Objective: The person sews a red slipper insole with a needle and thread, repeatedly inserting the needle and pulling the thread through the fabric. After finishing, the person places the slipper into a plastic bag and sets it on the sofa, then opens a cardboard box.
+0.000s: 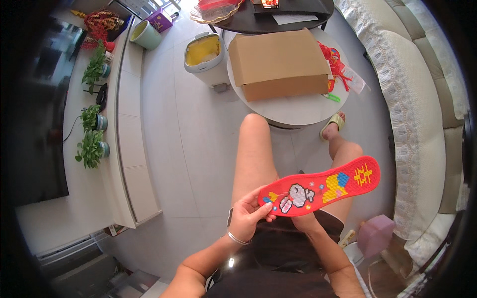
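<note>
A red embroidered shoe insole lies across my view above my lap. Its stitching shows a white rabbit, small flowers, blue and yellow shapes, and a yellow character at the heel end. My left hand grips the rounded toe end, thumb on top and fingers beneath. Behind the lower edge of the insole is my right hand; its fingers are hidden, so their hold cannot be made out. A bracelet circles my left wrist.
Ahead, a round white table carries an open cardboard box, red tasselled items and a green plastic piece. Beside it stands a lidded bin. A sofa runs along the right, a cabinet with potted plants along the left.
</note>
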### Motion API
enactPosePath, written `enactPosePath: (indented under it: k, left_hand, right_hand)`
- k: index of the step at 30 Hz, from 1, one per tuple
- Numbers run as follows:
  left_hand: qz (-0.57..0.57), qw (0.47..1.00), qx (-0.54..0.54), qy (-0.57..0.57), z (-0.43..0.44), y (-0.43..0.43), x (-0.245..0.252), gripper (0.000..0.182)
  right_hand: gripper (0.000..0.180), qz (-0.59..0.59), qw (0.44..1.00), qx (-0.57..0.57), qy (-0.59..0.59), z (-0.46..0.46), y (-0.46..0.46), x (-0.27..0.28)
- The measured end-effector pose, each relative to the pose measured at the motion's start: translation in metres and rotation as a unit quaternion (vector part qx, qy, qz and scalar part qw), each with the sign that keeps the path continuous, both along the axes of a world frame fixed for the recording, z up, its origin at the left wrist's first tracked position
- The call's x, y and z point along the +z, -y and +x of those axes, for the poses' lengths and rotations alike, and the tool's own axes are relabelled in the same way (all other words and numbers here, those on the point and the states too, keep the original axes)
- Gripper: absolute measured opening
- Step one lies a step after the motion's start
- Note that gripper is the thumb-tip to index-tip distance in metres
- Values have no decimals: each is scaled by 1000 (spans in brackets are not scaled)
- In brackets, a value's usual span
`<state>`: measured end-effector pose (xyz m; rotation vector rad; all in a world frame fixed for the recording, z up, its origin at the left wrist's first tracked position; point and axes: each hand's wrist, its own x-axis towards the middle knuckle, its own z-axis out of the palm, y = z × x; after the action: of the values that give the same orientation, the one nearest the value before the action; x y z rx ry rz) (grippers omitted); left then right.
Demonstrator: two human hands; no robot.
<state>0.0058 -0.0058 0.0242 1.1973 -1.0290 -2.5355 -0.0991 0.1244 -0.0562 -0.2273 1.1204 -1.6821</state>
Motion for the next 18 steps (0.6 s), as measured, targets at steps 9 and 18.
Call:
enactPosePath:
  k: [9, 18]
  left_hand:
    - [8, 1000, -2, -10, -2, 0, 5, 47]
    - [-30, 1000, -6, -5, -1, -7, -2, 46]
  right_hand:
    - [27, -25, 998, -22, 45, 1, -1, 5]
    - [17, 29, 999, -26, 34, 3, -7, 6]
